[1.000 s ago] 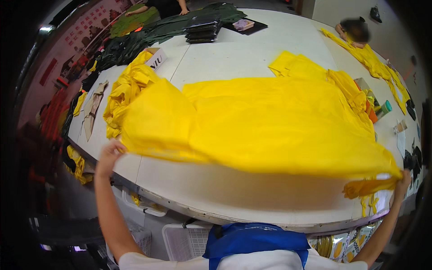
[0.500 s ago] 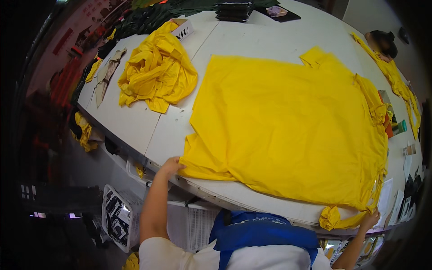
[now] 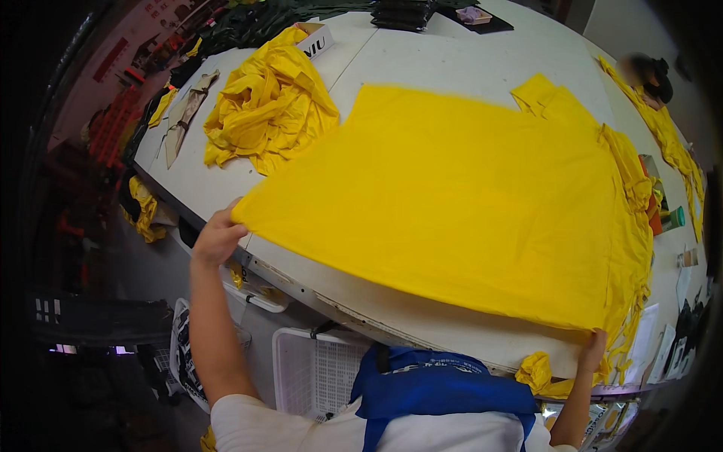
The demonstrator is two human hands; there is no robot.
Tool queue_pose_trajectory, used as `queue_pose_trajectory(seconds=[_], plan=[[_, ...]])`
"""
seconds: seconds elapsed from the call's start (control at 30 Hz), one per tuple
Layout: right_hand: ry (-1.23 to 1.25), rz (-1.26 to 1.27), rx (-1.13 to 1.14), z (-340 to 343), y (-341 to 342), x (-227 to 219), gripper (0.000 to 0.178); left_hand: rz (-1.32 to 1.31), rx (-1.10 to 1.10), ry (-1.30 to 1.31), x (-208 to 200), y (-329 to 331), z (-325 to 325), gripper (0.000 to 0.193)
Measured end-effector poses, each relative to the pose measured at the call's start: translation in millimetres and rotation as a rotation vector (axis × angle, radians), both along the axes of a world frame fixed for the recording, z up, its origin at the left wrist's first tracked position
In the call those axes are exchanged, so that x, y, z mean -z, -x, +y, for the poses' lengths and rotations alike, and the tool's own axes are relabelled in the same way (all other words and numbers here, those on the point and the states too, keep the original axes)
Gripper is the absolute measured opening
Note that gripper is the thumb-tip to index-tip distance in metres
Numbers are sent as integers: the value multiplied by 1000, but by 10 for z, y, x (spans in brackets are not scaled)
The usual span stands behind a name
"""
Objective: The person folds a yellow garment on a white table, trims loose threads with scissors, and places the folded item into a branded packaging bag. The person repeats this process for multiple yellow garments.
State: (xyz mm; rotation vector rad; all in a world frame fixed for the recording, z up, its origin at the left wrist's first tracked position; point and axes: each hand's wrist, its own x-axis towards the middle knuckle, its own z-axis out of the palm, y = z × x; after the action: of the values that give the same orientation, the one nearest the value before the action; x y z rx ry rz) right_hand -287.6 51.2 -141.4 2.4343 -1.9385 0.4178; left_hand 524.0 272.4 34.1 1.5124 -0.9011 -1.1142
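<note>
A large yellow garment (image 3: pixel 444 196) of thin, smooth fabric is spread over the white table (image 3: pixel 410 309). My left hand (image 3: pixel 219 235) pinches its near left corner, and the near edge is pulled fairly straight. The near right corner is gripped by my right hand (image 3: pixel 593 350), whose fingers are partly hidden. Bunched, narrow folds run along the garment's right side, and a small flap sticks out at the far right. Beside my right hand, a crumpled yellow bundle (image 3: pixel 534 371) lies at the table's near edge.
A yellow fabric heap (image 3: pixel 267 105) sits at left, with a white box (image 3: pixel 315 41) behind it. Black packets (image 3: pixel 403 13) are stacked at the far side. White baskets (image 3: pixel 290 369) stand below the table. Another person (image 3: pixel 648 79) is at far right with yellow fabric.
My left hand has moved left and away from me, drawing the garment's corner out. My right hand has shifted slightly left and up. The near edge has straightened and its creases smoothed.
</note>
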Motion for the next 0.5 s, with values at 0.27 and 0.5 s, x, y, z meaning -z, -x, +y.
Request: queue_pose_trajectory(seconds=[0.27, 0.5], plan=[[-90, 44, -119, 197, -137, -233, 20, 349, -320, -631, 1446, 194, 733, 21], [-73, 29, -48, 144, -51, -44, 20, 157, -213, -217, 1009, 111, 241, 22]])
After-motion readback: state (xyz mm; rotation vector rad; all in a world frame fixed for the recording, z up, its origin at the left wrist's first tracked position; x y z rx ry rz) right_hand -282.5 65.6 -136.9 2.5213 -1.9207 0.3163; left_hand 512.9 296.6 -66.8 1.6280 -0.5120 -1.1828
